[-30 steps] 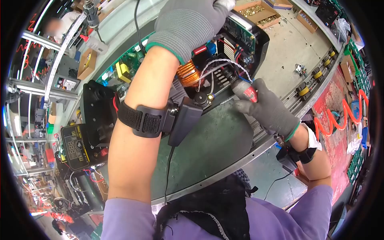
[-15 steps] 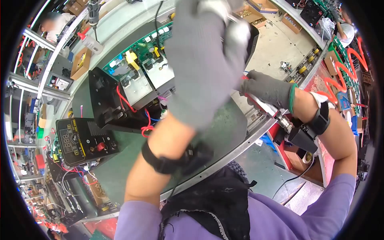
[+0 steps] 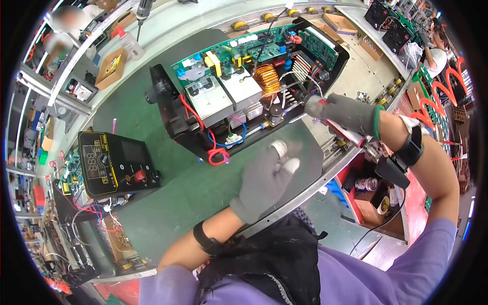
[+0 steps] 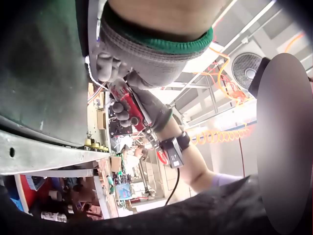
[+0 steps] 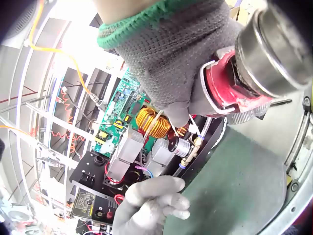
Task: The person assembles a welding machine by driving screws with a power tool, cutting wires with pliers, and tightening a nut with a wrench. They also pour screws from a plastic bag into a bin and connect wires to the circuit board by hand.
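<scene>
My gloved right hand (image 3: 351, 114) grips a red air tool with a metal lever (image 4: 128, 105), a hose fitting at its rear. The tool's dark front end is over the near right side of an open black chassis (image 3: 178, 122), beside thin white wires. Inside the chassis are a green circuit board (image 3: 239, 51), silver heat sinks (image 3: 211, 99) and a copper-wound coil (image 3: 267, 79). My gloved left hand (image 3: 262, 183) hovers in front of the chassis over the green mat (image 3: 193, 183), blurred, its fingers loosely bent. Nothing shows between those fingers in the right wrist view.
A black display panel (image 3: 119, 165) with trailing wires stands left of the chassis. Behind are a cardboard box (image 3: 112, 68), a white bottle with a red top (image 3: 129, 46) and a hanging power screwdriver (image 3: 144, 10). A metal rail (image 3: 284, 206) edges the bench. Orange coiled hose (image 3: 447, 91) hangs right.
My left hand has come back from the chassis's far right end to the near side, over the mat. The right hand keeps hold of the air tool at the chassis. The head view has shifted.
</scene>
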Motion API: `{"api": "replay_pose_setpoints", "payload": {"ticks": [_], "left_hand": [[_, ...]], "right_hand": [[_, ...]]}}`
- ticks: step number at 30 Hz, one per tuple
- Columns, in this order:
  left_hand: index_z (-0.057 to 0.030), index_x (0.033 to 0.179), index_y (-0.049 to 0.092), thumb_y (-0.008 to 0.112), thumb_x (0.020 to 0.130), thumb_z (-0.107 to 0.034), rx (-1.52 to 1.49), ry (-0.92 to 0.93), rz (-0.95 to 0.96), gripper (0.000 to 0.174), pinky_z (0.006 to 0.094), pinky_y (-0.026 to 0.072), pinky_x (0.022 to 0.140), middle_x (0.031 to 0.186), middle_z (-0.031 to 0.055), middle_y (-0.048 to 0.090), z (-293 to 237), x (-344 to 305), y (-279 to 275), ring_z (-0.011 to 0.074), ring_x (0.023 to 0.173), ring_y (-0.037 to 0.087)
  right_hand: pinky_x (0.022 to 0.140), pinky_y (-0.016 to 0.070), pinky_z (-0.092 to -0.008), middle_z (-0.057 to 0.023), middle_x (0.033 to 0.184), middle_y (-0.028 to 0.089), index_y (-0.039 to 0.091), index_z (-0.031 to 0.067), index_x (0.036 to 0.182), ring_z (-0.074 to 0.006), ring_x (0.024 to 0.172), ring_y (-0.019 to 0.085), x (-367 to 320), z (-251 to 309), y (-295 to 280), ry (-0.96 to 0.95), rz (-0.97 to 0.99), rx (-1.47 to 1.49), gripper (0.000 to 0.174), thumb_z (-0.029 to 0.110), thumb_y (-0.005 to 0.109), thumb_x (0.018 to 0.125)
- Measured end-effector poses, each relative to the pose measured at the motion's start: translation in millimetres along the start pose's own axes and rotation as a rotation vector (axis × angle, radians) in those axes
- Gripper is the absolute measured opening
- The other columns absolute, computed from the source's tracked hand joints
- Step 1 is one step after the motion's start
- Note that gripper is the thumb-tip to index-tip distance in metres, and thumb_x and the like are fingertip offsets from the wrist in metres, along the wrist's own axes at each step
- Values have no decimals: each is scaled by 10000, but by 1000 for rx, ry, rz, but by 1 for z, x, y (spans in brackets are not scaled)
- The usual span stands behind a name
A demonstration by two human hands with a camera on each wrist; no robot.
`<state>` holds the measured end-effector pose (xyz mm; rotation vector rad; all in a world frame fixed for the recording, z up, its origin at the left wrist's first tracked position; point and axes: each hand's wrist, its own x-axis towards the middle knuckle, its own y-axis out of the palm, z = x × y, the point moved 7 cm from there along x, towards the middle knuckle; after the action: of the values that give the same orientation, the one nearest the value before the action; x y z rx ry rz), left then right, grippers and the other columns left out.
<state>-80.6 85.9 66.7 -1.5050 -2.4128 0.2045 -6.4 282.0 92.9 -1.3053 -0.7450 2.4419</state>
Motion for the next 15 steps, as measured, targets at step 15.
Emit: {"api": "replay_pose_setpoints", "payload": {"ticks": [15], "left_hand": [[-116,1075,595,588,984,-326,-1343,-627,22,229,223,364,512,825,19,555,65,58,74,97,637,464]], "right_hand": [[776,511,-315,-129,1014,621,494,-41,1253,-155,905,600,-87,-66,34,-120,-58,293,708,492,711,841]]}}
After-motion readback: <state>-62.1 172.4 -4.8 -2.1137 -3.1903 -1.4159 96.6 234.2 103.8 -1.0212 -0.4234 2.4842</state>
